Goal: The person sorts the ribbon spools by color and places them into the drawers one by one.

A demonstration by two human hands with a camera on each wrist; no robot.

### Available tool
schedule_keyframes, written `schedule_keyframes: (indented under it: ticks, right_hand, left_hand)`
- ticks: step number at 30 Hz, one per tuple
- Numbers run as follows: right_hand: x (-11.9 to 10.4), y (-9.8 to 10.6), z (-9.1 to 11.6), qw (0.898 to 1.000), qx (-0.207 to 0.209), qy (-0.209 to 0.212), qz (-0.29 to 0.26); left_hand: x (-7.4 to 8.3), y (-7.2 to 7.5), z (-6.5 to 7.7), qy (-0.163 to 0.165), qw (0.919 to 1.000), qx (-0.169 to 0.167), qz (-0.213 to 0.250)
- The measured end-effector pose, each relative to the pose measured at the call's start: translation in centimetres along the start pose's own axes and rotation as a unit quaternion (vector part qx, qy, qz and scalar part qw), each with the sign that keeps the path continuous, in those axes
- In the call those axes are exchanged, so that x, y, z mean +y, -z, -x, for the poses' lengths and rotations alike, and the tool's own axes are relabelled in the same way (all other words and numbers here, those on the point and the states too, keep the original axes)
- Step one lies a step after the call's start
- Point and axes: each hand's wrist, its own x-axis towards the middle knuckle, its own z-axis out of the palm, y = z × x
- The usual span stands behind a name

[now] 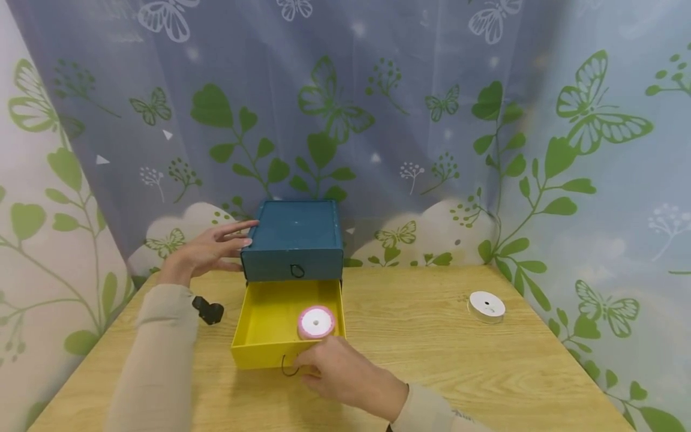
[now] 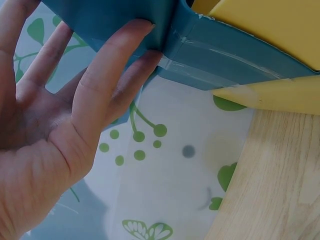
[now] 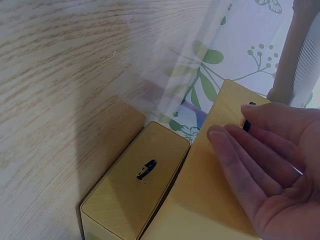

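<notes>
A blue drawer box point(image 1: 291, 225) stands on the table with its lower yellow drawer point(image 1: 271, 355) pulled out. A spool with a pink rim and white face point(image 1: 316, 323) lies in this drawer, toward the right. My left hand point(image 1: 207, 249) is at the box's left side, fingers extended; in the left wrist view its fingertips point(image 2: 145, 27) rest on the blue wall. At the drawer's front is my right hand point(image 1: 345, 375), thumb and fingers apart beside the black loop pull point(image 1: 290, 373). The right wrist view shows the thumb overlapping that loop.
On the table's right side lies a white spool point(image 1: 487, 304). The upper drawer has its own black loop pull point(image 1: 297, 271) and is closed. A small black device point(image 1: 209, 310) shows by my left wrist. Patterned cloth point(image 1: 410, 150) hangs behind the wooden table point(image 1: 421, 348).
</notes>
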Motion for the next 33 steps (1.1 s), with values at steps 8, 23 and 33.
schedule_keyframes:
  ticks: [8, 23, 33]
  right_hand:
    - [0.4, -0.2, -0.1, 1.000, 0.019, -0.008, -0.007]
    - [1.2, -0.6, -0.7, 0.993, 0.112, -0.021, -0.043]
    - [1.8, -0.9, -1.0, 0.984, 0.154, -0.022, -0.087]
  left_hand:
    - [0.0, 0.0, 0.1, -0.001, 1.0000, 0.000, -0.002]
    - [-0.1, -0.1, 0.1, -0.002, 1.0000, 0.000, -0.002]
    - [0.1, 0.0, 0.2, 0.000, 1.0000, -0.001, -0.004]
